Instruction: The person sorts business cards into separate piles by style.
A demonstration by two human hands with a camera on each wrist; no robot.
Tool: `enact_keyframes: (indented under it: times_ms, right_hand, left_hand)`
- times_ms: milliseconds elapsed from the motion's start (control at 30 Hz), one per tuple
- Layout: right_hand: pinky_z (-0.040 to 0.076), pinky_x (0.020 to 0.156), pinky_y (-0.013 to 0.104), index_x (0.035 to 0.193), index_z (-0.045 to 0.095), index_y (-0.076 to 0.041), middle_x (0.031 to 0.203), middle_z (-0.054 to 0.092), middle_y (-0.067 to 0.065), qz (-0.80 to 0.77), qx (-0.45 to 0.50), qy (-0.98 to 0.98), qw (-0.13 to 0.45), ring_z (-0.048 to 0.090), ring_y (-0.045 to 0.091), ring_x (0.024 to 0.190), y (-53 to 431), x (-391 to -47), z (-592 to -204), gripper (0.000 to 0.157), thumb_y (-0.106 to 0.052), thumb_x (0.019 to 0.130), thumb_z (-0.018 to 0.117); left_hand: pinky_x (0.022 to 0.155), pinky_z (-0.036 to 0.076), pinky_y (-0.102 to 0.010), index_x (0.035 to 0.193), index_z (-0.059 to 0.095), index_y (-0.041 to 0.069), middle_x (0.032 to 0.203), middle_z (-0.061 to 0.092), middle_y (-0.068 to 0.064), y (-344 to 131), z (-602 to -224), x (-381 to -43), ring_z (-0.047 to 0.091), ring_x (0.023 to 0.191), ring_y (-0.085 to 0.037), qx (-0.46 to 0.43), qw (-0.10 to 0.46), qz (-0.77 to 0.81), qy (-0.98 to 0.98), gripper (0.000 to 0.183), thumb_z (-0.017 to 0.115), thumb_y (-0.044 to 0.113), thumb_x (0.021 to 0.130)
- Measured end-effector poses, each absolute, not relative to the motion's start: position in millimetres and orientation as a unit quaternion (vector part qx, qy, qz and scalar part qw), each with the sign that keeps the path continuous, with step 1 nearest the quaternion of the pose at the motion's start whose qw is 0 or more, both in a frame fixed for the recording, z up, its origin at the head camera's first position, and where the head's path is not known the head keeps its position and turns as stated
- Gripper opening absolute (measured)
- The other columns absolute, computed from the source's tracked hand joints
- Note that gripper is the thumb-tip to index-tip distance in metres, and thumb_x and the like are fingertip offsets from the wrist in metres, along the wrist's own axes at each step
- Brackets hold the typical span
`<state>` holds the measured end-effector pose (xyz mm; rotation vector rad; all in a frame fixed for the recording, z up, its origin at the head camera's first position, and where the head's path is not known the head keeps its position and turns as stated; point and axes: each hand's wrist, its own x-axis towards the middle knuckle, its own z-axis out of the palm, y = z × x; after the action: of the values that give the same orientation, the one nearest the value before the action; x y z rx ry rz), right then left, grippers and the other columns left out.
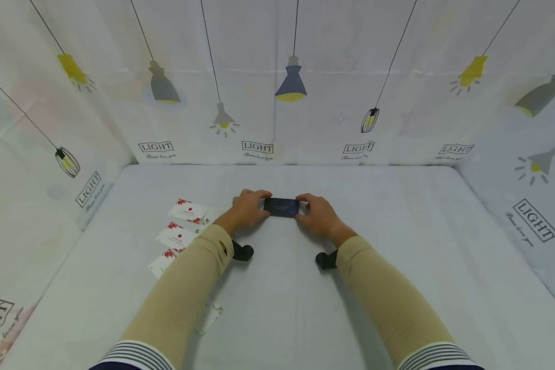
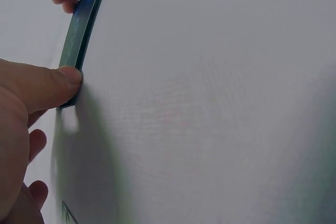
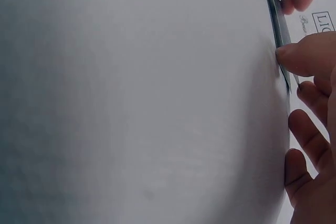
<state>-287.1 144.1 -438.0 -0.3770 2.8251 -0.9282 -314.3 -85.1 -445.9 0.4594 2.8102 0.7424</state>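
Note:
A thin stack of dark blue cards (image 1: 281, 207) with small pale print lies lengthwise between both hands, around the middle of the white table. At its left end, my left hand (image 1: 250, 209) pinches it between thumb and fingers. My right hand (image 1: 320, 217) pinches the right end in the same way. In the left wrist view the left thumb (image 2: 68, 80) lies over the near long edge of the dark cards (image 2: 79, 40). The right wrist view shows the right thumb (image 3: 296, 56) against the stack's edge (image 3: 277, 19), with the other fingers behind or below.
Left of my left hand lie several white cards with red flowers (image 1: 176, 235), partly overlapping. White cards with green leaves (image 1: 208, 316) show beside and under the left forearm. A cloth with printed lamps (image 1: 291, 82) hangs behind the white table (image 1: 398, 205) and at both sides.

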Motion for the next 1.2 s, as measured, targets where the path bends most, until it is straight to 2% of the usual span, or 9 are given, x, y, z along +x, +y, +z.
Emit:
enact_keyframes:
  times_ms: [367, 933, 1200]
  right_hand:
    - [0.037, 0.106, 0.048, 0.145, 0.048, -0.004, 0.139, 0.055, 0.019, -0.29, -0.13, 0.944, 0.087, 0.052, 0.034, 0.123, 146.6, -293.5, -439.6, 0.055, -0.019, 0.095, 0.064]
    - [0.035, 0.108, 0.047, 0.147, 0.047, -0.005, 0.143, 0.052, 0.016, -0.31, -0.107, 0.94, 0.097, 0.049, 0.032, 0.126, 146.2, -292.2, -440.2, 0.056, -0.021, 0.096, 0.064]
    - [0.042, 0.101, 0.046, 0.144, 0.049, -0.009, 0.14, 0.055, 0.011, -0.366, -0.107, 0.921, 0.086, 0.053, 0.028, 0.121, 145.8, -281.4, -433.8, 0.054, -0.022, 0.094, 0.067]
  left_hand:
    - [0.106, 0.027, -0.05, 0.145, 0.053, 0.019, 0.145, 0.05, -0.008, -85.4, -434.3, -311.2, 0.033, 0.138, -0.032, 0.142, 0.116, 0.24, 0.953, 0.053, 0.07, 0.026, 0.095]
    - [0.106, 0.027, -0.051, 0.144, 0.053, 0.017, 0.145, 0.051, -0.007, -87.2, -434.2, -310.5, 0.034, 0.137, -0.033, 0.147, 0.106, 0.244, 0.953, 0.055, 0.071, 0.027, 0.094]
    - [0.104, 0.032, -0.057, 0.146, 0.051, 0.022, 0.148, 0.047, -0.007, -106.2, -423.2, -301.0, 0.034, 0.135, -0.036, 0.153, 0.106, 0.273, 0.944, 0.058, 0.072, 0.032, 0.093]
